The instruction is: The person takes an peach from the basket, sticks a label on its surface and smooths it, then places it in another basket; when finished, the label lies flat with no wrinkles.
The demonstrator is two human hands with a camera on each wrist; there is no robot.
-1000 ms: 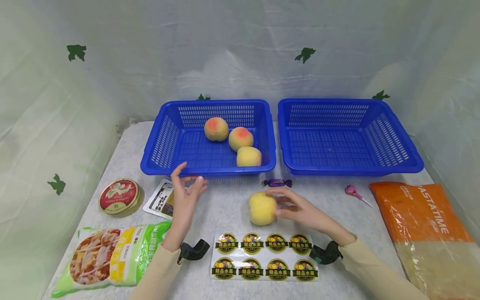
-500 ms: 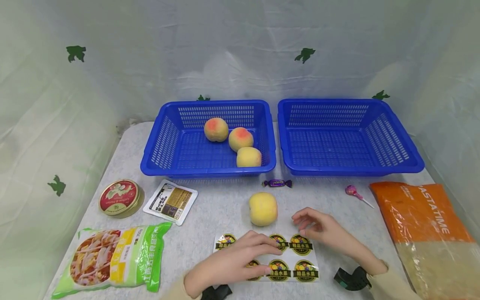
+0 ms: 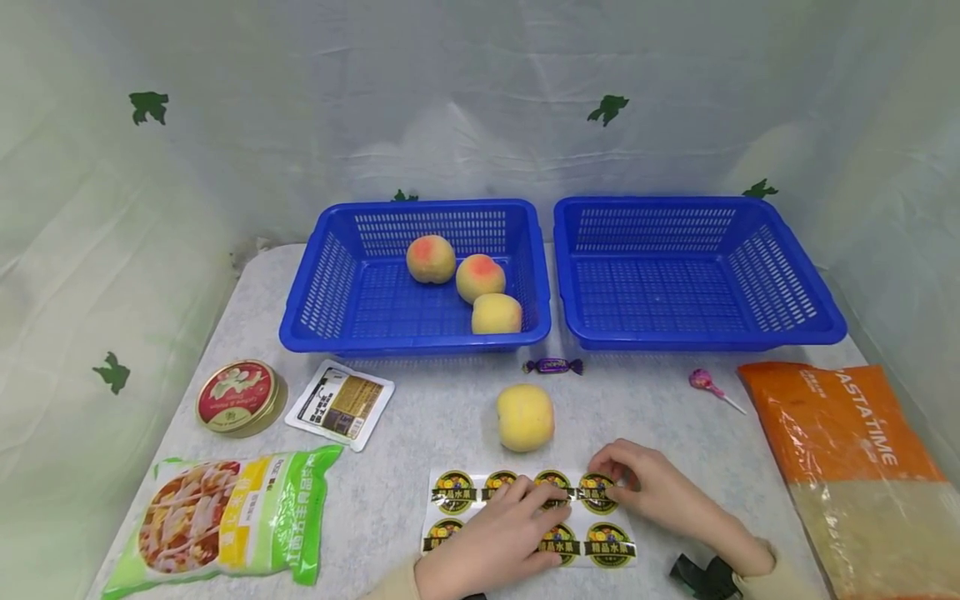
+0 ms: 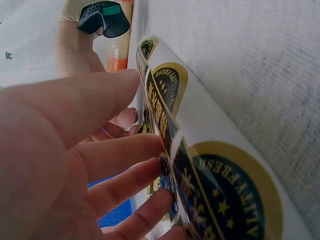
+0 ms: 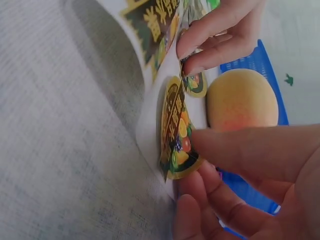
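Observation:
A white sheet of round black-and-gold fruit stickers lies on the table near its front. My left hand rests on the middle of it, fingers extended, the fingertips touching the printed face. At the sheet's upper right corner my right hand has its thumb and curled fingers on the edge of one sticker, pinching it; how far this sticker is off the backing is hard to tell. A yellow peach sits just beyond the sheet, apart from both hands.
Behind stand two blue baskets, the left one with three peaches, the right one beside it. A purple candy, lollipop, orange pasta bag, round tin, flat pouch and green food bag lie around.
My right hand let go of the peach and came down to the sheet's corner sticker. My left hand moved from near the left basket down onto the sheet. The peach stays in place.

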